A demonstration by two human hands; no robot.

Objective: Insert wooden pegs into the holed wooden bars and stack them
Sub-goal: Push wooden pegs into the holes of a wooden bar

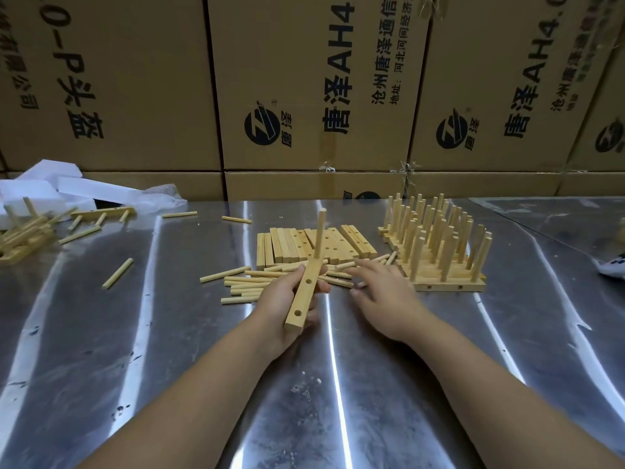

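My left hand (287, 309) grips a holed wooden bar (303, 299) above the metal table. One peg (320, 233) stands upright in the bar's far hole; two nearer holes are empty. My right hand (382, 292) hovers with fingers spread over a loose pile of pegs (260, 282), its fingertips at the pile's right end. Behind the pile lies a row of plain holed bars (291, 247). To the right stands a stack of bars with upright pegs (436, 245).
The shiny metal table (169, 333) carries stray pegs (117, 273) on the left. At the far left lie more pegged bars (101, 214) and white foam pieces (67, 187). Cardboard boxes (304, 96) wall off the back.
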